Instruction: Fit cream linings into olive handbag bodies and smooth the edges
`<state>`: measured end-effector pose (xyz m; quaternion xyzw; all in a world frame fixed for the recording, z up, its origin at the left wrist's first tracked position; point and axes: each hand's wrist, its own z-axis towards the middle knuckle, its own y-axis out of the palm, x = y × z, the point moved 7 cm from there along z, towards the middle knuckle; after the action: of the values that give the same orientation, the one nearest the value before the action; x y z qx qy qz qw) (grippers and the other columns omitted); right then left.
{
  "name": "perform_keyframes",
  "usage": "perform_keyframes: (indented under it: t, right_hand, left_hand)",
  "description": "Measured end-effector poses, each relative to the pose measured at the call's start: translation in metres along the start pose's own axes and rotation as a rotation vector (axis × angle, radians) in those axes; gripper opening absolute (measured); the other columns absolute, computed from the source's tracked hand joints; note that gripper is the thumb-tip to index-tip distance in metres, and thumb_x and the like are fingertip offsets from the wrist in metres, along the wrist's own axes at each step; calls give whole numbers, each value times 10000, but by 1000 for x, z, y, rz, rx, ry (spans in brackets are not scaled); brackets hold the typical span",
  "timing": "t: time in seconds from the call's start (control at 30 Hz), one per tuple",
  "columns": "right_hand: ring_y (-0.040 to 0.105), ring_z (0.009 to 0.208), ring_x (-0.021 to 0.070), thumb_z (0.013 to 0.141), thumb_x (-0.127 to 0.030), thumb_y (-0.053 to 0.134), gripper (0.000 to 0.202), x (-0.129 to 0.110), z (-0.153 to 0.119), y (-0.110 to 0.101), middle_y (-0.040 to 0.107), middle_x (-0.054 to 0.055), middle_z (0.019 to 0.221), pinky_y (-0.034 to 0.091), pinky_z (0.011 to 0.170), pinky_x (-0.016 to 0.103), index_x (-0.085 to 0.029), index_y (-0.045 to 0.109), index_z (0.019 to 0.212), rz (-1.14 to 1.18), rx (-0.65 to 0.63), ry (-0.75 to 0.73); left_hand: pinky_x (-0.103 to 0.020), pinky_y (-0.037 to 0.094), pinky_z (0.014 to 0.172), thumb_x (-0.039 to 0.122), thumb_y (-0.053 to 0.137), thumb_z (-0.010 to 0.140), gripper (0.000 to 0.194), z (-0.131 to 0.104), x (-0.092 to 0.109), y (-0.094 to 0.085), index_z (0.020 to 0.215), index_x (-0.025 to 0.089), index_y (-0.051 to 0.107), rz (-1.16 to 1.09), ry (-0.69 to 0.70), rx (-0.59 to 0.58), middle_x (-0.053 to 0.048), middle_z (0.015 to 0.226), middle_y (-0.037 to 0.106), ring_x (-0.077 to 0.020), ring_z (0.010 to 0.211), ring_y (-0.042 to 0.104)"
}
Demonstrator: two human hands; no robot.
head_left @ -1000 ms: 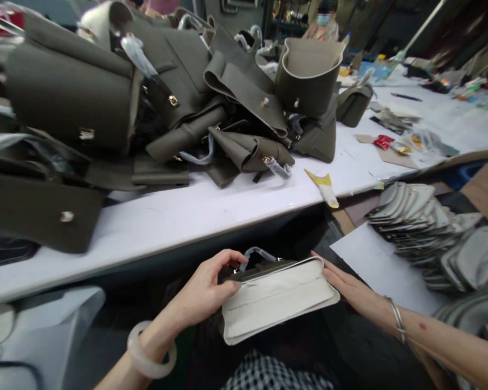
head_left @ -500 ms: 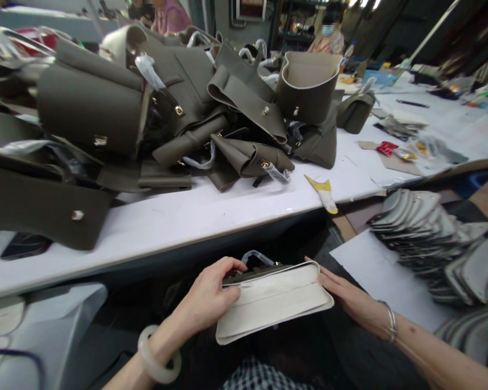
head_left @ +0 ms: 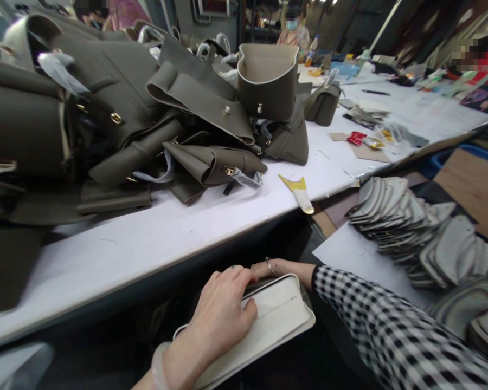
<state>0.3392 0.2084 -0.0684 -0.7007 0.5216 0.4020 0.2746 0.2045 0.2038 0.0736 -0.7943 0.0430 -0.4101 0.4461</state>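
Observation:
A handbag (head_left: pixel 276 306) with a cream inner face and a dark outer side is held low in front of me, below the table edge. My left hand (head_left: pixel 223 306) grips its upper edge, thumb on the cream face and fingers over the dark side. Behind that edge reaches my right hand (head_left: pixel 262 269), close to the left fingertips. Its own fingers are hidden by the bag and my left hand, so whether they grip it does not show.
Olive-grey handbags (head_left: pixel 203 103), some with plastic-wrapped handles, are heaped on the white table (head_left: pixel 146 246). A yellow-and-white tool (head_left: pixel 299 192) lies near its edge. Stacked grey-white curved pieces (head_left: pixel 390 216) stand at right. Other people are at the back and far right.
My view has swung right. My right hand has moved from the bag's right end to behind its upper edge, beside my left hand, which has slid further over the bag.

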Motion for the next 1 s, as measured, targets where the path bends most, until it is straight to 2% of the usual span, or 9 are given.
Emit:
perform_keyframes:
  t: [0.2,0.33,0.43,0.6,0.67,0.8,0.9,0.97,1.0]
  right_hand:
    - [653,812,176,959,-484,581,354,4,-6,14,680,28,906,546,794,360,-141,665,950,-65,-121,-40]
    - [644,766,185,839,-566,691,396,10,0,18,698,23,787,528,754,337,-170,706,820,-123,-149,-66]
    - [629,723,204,731,-654,731,451,18,22,26,676,11,666,505,692,321,-203,734,729,-189,-174,-58]
    - [523,485,156,692,-764,663,582,32,76,41,532,0,437,427,532,292,-218,652,490,-395,-285,-1]
    - [501,464,142,697,-773,638,596,28,90,40,517,-2,427,401,519,278,-212,649,496,-485,-297,-10]
    - [562,601,173,741,-661,665,474,-14,81,30,642,29,623,415,590,277,-193,739,729,-620,-268,-116]
    - [589,701,180,792,-535,665,363,-66,42,35,695,38,800,425,628,267,-197,750,893,-658,-295,-236]
    - [585,677,166,850,-461,619,290,-99,8,48,684,22,781,424,618,262,-208,743,920,-677,-339,-325]
    - [585,681,162,873,-393,595,239,-116,-10,60,677,23,779,420,623,264,-209,744,903,-741,-392,-441]
  left_hand:
    - [-373,420,838,179,505,768,247,1,-11,6,975,260,613,-70,-84,-58,-20,1008,675,-238,969,598]
    - [-376,423,829,215,521,795,191,-2,-16,3,960,252,609,-97,-124,-52,-20,1000,663,-240,945,585]
    - [-387,420,843,235,551,787,210,-13,-24,-3,988,244,608,-140,-181,-38,-23,1019,658,-240,951,578]
    - [-393,414,879,190,564,727,294,-40,-43,-14,1014,241,609,-192,-304,28,-19,1031,657,-233,963,572]
    - [-392,413,896,189,568,724,302,-51,-51,-15,1020,236,605,-216,-342,55,-24,1042,657,-235,984,567]
    - [-354,427,880,206,589,736,278,-64,-64,-11,1012,241,599,-308,-377,106,-16,1022,658,-220,962,570]
    - [-329,434,858,208,601,735,260,-67,-68,-7,993,244,593,-369,-380,134,-5,985,658,-209,942,573]
    - [-324,437,848,201,603,729,257,-67,-69,-5,982,242,590,-395,-381,144,-2,967,655,-205,930,576]
    - [-324,438,844,197,603,725,258,-67,-69,-4,979,241,589,-404,-380,147,-1,961,652,-204,922,577]
